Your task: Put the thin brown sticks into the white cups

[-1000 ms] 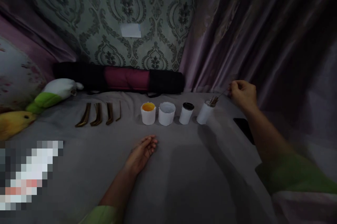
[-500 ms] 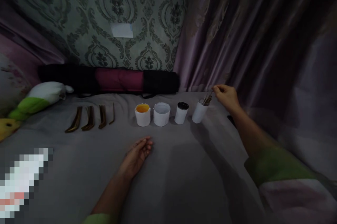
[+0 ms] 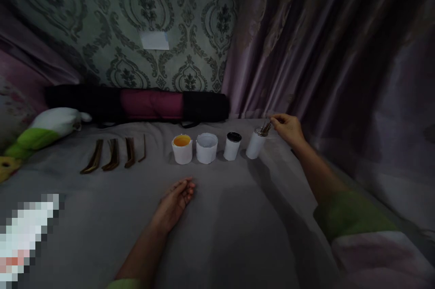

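Here the right hand (image 3: 288,128) pinches thin sticks (image 3: 266,127) standing in a white jar (image 3: 255,143), the rightmost of four containers in a row on the grey sheet (image 3: 238,225). The left hand (image 3: 175,203) rests loosely open, palm up, holding nothing.

Bare bed (image 3: 238,234) sheet lies open at 6 o'clock — passable. At 12 o'clock the four cups (image 3: 207,147) stand close together; curtain (image 3: 322,53) crowds 2 o'clock.
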Available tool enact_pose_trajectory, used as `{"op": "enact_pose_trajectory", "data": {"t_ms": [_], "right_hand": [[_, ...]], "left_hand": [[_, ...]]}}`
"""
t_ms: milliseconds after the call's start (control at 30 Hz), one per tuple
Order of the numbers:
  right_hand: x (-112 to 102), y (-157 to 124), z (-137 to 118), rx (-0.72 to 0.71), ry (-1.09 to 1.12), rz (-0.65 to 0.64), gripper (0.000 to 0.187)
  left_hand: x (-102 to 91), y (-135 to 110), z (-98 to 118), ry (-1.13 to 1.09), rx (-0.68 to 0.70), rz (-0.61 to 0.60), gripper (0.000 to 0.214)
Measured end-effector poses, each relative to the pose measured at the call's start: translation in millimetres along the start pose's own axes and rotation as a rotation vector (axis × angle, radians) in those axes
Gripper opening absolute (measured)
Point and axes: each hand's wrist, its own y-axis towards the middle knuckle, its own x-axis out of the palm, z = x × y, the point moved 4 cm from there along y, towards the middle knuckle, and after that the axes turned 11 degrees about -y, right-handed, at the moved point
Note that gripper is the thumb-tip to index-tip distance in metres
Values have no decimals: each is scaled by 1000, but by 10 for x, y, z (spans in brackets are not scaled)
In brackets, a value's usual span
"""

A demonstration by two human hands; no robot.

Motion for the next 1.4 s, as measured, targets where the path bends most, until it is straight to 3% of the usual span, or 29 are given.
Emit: {"op": "enact_pose_trajectory", "data": {"t_ms": [333,1400], "right_hand": [[6,-54,12,-4,-57,-6,16],[75,-135,27,-9,-119,-95,22]], "left_hand": [[-7,13,-1,7,2,4,15],[-12,9,-8,-20,16,-20,13]]}}
